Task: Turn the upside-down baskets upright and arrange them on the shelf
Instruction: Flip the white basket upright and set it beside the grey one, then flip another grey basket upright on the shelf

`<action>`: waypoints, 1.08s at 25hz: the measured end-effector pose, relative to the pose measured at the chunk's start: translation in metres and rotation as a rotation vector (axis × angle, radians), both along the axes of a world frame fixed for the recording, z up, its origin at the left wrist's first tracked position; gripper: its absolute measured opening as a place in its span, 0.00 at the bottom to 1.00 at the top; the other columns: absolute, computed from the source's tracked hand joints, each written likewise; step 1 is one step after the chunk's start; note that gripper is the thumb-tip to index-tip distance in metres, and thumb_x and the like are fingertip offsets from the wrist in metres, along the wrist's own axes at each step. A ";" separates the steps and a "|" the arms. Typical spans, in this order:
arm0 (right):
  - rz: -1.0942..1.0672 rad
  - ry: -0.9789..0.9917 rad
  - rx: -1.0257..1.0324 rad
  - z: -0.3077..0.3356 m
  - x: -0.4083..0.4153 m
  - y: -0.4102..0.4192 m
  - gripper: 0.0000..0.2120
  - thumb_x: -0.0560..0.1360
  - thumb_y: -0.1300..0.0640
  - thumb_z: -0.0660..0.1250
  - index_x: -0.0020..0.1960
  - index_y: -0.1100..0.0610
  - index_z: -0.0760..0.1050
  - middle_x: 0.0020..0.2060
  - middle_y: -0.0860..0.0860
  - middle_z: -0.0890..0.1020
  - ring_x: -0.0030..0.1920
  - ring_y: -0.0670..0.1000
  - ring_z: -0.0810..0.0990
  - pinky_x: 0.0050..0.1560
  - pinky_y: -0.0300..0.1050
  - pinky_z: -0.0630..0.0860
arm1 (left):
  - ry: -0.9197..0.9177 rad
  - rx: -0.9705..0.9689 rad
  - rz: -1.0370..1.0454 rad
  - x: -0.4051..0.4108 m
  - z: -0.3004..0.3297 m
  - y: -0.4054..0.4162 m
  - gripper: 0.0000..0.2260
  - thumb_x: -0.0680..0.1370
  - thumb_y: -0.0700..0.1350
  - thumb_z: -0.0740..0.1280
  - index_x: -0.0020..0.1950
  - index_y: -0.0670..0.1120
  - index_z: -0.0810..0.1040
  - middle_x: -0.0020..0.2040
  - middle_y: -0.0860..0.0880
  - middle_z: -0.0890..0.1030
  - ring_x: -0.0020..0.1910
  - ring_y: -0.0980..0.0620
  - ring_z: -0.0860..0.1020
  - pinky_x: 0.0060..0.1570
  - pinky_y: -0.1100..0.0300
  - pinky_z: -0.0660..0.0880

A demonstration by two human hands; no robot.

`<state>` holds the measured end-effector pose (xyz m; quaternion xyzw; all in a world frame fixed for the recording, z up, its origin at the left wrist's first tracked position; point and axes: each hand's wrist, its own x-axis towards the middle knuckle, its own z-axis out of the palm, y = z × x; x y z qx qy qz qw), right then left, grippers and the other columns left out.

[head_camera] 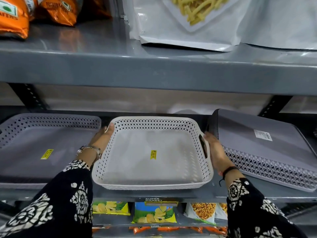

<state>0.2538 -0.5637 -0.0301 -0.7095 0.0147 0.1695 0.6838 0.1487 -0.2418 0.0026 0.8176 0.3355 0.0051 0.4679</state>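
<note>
My left hand (103,137) lay flat along the left wall of the white basket (152,155), fingers together and pressed to the outside, the thumb hooked over the rim near the far corner. My right hand (214,150) pressed the opposite wall the same way, palm against the side just beside the cut-out handle, fingers straight and close together; I could not tell whether any fingertip reached into the slot. The white basket sat upright between my palms on the grey shelf (202,193), its open side up and a yellow sticker on its floor, its near edge close to the shelf's front lip. To the left, an upright grey basket (44,143) stood just beside my left wrist with only a narrow gap. To the right, an upside-down grey basket (267,148) lay tilted, its near corner over the shelf edge, its side close against the back of my right hand. Overhead, the upper shelf (154,73) left low headroom above the baskets.
</note>
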 end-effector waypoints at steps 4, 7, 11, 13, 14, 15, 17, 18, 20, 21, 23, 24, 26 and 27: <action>-0.121 -0.267 -0.057 0.044 0.007 -0.018 0.22 0.78 0.52 0.56 0.71 0.55 0.61 0.72 0.51 0.66 0.71 0.49 0.63 0.69 0.44 0.58 | -0.104 0.270 -0.113 0.033 0.024 -0.035 0.28 0.77 0.61 0.51 0.74 0.48 0.59 0.75 0.42 0.63 0.72 0.41 0.63 0.72 0.46 0.61; -0.212 -0.344 -0.318 0.053 0.005 -0.062 0.23 0.79 0.49 0.55 0.71 0.56 0.61 0.72 0.53 0.66 0.71 0.52 0.63 0.70 0.44 0.59 | -0.187 0.422 -0.330 0.060 0.029 -0.094 0.25 0.79 0.55 0.54 0.73 0.44 0.62 0.74 0.43 0.64 0.72 0.44 0.63 0.73 0.52 0.59; -0.305 -0.359 -0.530 0.049 0.005 -0.130 0.24 0.80 0.50 0.52 0.72 0.61 0.59 0.72 0.59 0.65 0.72 0.57 0.62 0.71 0.49 0.58 | -0.220 0.383 -0.475 0.083 0.027 -0.182 0.23 0.80 0.51 0.55 0.72 0.42 0.63 0.73 0.41 0.66 0.72 0.44 0.64 0.72 0.54 0.59; -0.370 -0.329 -0.584 0.046 0.010 -0.166 0.25 0.80 0.49 0.51 0.71 0.63 0.61 0.70 0.62 0.67 0.71 0.59 0.64 0.70 0.51 0.60 | -0.202 0.198 -0.495 0.099 0.027 -0.219 0.24 0.80 0.52 0.54 0.73 0.42 0.60 0.73 0.40 0.65 0.72 0.43 0.64 0.72 0.53 0.60; -0.403 -0.317 -0.603 0.045 0.015 -0.186 0.24 0.80 0.49 0.51 0.69 0.64 0.63 0.69 0.63 0.68 0.69 0.61 0.66 0.68 0.51 0.62 | -0.184 0.094 -0.497 0.110 0.026 -0.236 0.25 0.80 0.53 0.53 0.74 0.42 0.57 0.75 0.41 0.63 0.73 0.43 0.63 0.73 0.52 0.59; -0.433 -0.296 -0.622 0.043 0.020 -0.205 0.24 0.80 0.49 0.51 0.67 0.65 0.65 0.67 0.65 0.70 0.67 0.62 0.68 0.65 0.52 0.64 | -0.166 0.012 -0.488 0.122 0.027 -0.251 0.26 0.80 0.54 0.53 0.75 0.43 0.55 0.76 0.42 0.59 0.74 0.44 0.60 0.74 0.52 0.57; -0.460 -0.227 -0.670 0.040 0.034 -0.244 0.23 0.80 0.50 0.50 0.64 0.67 0.66 0.64 0.67 0.72 0.64 0.64 0.70 0.61 0.51 0.66 | -0.174 -0.060 -0.436 0.148 0.021 -0.275 0.26 0.80 0.53 0.53 0.75 0.42 0.54 0.77 0.44 0.55 0.76 0.46 0.56 0.74 0.55 0.53; -0.449 -0.185 -0.688 0.037 0.042 -0.260 0.23 0.80 0.50 0.49 0.65 0.67 0.66 0.65 0.67 0.71 0.65 0.64 0.69 0.62 0.51 0.65 | -0.185 -0.064 -0.402 0.159 0.015 -0.284 0.25 0.81 0.52 0.53 0.75 0.41 0.56 0.77 0.44 0.55 0.75 0.47 0.56 0.73 0.56 0.53; -0.389 -0.098 -0.674 0.029 0.058 -0.285 0.25 0.80 0.49 0.47 0.68 0.66 0.63 0.70 0.65 0.66 0.69 0.62 0.65 0.68 0.49 0.60 | -0.123 -0.065 -0.355 0.181 -0.002 -0.297 0.26 0.81 0.52 0.52 0.74 0.39 0.57 0.77 0.41 0.56 0.75 0.45 0.57 0.74 0.56 0.52; -0.347 -0.052 -0.635 0.026 0.065 -0.294 0.26 0.80 0.48 0.46 0.70 0.65 0.61 0.71 0.63 0.64 0.71 0.60 0.62 0.71 0.49 0.57 | -0.045 -0.045 -0.345 0.189 -0.011 -0.303 0.27 0.81 0.53 0.51 0.74 0.38 0.56 0.76 0.39 0.57 0.75 0.44 0.57 0.74 0.55 0.53; -0.333 0.047 -0.492 0.018 0.077 -0.303 0.26 0.80 0.47 0.48 0.69 0.64 0.63 0.71 0.62 0.64 0.71 0.59 0.63 0.73 0.52 0.58 | 0.064 0.048 -0.319 0.197 -0.021 -0.307 0.29 0.81 0.56 0.48 0.73 0.36 0.57 0.75 0.36 0.59 0.74 0.40 0.60 0.73 0.53 0.56; -0.338 0.083 -0.444 0.015 0.082 -0.304 0.25 0.80 0.47 0.49 0.67 0.64 0.66 0.70 0.63 0.67 0.70 0.60 0.65 0.72 0.53 0.60 | 0.076 0.072 -0.295 0.200 -0.023 -0.308 0.29 0.81 0.55 0.47 0.73 0.35 0.58 0.74 0.35 0.60 0.73 0.40 0.61 0.73 0.53 0.56; -0.330 0.079 -0.445 0.012 0.089 -0.302 0.20 0.80 0.51 0.52 0.62 0.63 0.70 0.66 0.63 0.71 0.67 0.61 0.68 0.69 0.52 0.62 | 0.082 0.044 -0.248 0.204 -0.022 -0.311 0.27 0.81 0.54 0.45 0.73 0.35 0.59 0.75 0.36 0.60 0.74 0.40 0.60 0.72 0.54 0.56; -0.351 0.063 -0.451 0.012 0.091 -0.300 0.20 0.80 0.52 0.53 0.62 0.65 0.70 0.64 0.62 0.73 0.66 0.61 0.70 0.67 0.52 0.64 | 0.093 0.015 -0.232 0.206 -0.021 -0.313 0.27 0.82 0.53 0.45 0.72 0.35 0.60 0.75 0.36 0.60 0.73 0.40 0.61 0.72 0.54 0.57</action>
